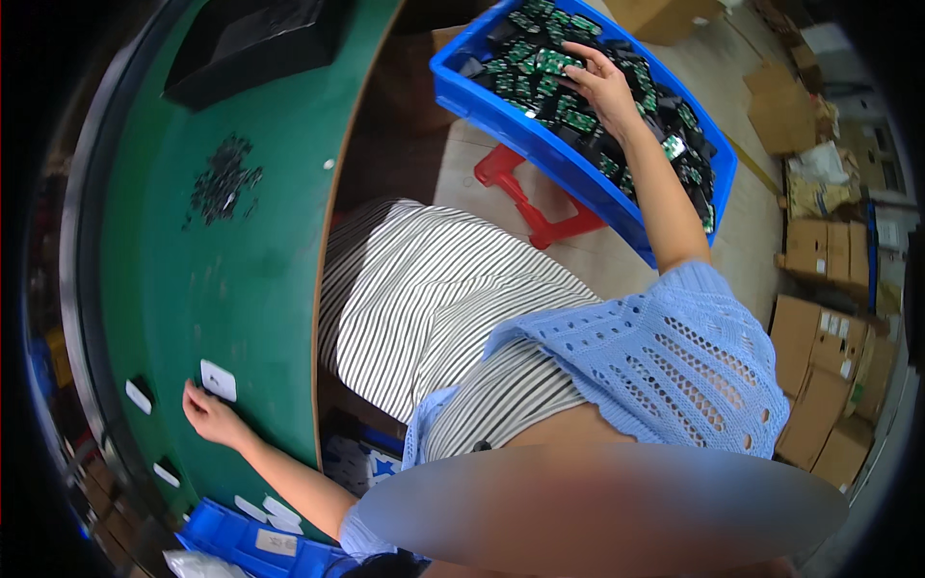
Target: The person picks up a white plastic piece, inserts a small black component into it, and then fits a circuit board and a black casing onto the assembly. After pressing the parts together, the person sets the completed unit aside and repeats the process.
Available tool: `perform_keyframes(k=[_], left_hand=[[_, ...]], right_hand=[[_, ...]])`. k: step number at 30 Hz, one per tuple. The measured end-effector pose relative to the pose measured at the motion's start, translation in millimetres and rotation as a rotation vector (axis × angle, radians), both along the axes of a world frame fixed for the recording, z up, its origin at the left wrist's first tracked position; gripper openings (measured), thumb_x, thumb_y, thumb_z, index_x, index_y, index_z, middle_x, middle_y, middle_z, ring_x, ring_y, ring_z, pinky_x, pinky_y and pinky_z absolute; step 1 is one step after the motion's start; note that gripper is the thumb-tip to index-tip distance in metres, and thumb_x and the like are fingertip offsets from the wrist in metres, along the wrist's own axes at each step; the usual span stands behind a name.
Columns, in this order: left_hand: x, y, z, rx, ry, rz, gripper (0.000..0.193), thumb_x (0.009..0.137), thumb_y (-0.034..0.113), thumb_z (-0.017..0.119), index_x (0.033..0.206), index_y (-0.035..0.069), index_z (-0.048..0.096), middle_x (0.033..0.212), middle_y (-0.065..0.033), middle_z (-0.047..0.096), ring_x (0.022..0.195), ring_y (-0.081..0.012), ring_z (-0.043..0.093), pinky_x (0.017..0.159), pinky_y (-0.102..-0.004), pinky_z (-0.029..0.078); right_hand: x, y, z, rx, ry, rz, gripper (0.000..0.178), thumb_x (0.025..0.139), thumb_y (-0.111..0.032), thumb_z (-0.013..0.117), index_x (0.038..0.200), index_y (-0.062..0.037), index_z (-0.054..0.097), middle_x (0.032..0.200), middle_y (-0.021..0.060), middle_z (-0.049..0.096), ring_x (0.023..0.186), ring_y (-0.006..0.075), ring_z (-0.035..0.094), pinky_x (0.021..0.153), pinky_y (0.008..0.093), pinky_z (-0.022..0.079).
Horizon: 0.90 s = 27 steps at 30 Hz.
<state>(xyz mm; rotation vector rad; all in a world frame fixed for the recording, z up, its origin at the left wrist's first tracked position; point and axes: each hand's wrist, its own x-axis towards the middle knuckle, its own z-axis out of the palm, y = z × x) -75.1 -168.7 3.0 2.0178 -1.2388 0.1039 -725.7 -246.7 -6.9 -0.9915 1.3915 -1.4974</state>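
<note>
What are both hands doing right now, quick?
Left hand: loosely curled beside a white piece; can't tell if it's holding anything.
Right hand: closed on a green board over the blue bin.

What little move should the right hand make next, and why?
Probably lift the green circuit board clear of the blue bin: the right hand seems to pinch it, and the left hand is beside a white piece.
</note>
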Motion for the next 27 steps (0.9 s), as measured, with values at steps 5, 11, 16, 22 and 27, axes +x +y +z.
perform_keyframes(k=[5, 11, 16, 22, 27], left_hand=[[-27.6, 5.5, 27.5, -0.255, -0.114, -0.027, 0.022, 0.090, 0.014, 0.050, 0.105, 0.000, 0.057, 0.091, -0.0074, 0.054, 0.066, -0.0102, 0.048, 0.059, -0.0218, 0.044], [-138.5, 1.0, 83.2, -0.174, -0.050, -0.537, 0.073, 0.063, 0.016, 0.077, 0.125, 0.003, 0.041, 0.115, -0.0148, 0.047, 0.095, -0.0229, 0.054, 0.065, -0.0277, 0.049], [-132.2, 1.1, 71.0, -0.131, 0.086, -0.581, 0.048, 0.070, 0.011, 0.071, 0.111, -0.002, 0.049, 0.086, -0.0105, 0.058, 0.069, -0.0200, 0.055, 0.060, -0.0278, 0.047], [-113.8, 18.9, 76.0, -0.020, 1.139, -0.573, 0.029, 0.083, 0.011, 0.060, 0.107, -0.003, 0.050, 0.084, -0.0077, 0.059, 0.064, -0.0089, 0.054, 0.058, -0.0211, 0.045], [-109.5, 19.2, 72.3, 0.046, 1.146, -0.613, 0.031, 0.085, 0.019, 0.060, 0.104, -0.003, 0.051, 0.083, -0.0064, 0.060, 0.064, -0.0087, 0.053, 0.059, -0.0209, 0.045]], right_hand=[[136.5, -28.1, 46.5, -0.123, -0.125, 0.436, 0.031, 0.082, -0.002, 0.057, 0.110, 0.0013, 0.047, 0.097, 0.0061, 0.057, 0.089, 0.0109, 0.055, 0.077, 0.0224, 0.045], [294.6, -23.9, 75.9, -0.116, -0.186, 0.865, 0.035, 0.082, -0.006, 0.060, 0.112, -0.0002, 0.044, 0.095, 0.0069, 0.058, 0.086, 0.0104, 0.056, 0.075, 0.0216, 0.045], [364.5, -10.3, 83.1, -0.159, -0.220, 0.962, 0.030, 0.084, -0.013, 0.060, 0.108, 0.0012, 0.048, 0.093, 0.0057, 0.058, 0.082, 0.0087, 0.055, 0.073, 0.0211, 0.045], [378.3, -1.1, 62.5, -0.063, -0.354, 1.238, 0.047, 0.085, -0.015, 0.058, 0.126, 0.0017, 0.039, 0.114, 0.0086, 0.051, 0.105, 0.0147, 0.047, 0.089, 0.0283, 0.039], [385.6, 6.8, 60.4, -0.092, -0.328, 1.213, 0.052, 0.083, -0.008, 0.060, 0.127, 0.0013, 0.035, 0.118, 0.0107, 0.048, 0.108, 0.0171, 0.046, 0.094, 0.0302, 0.036]])
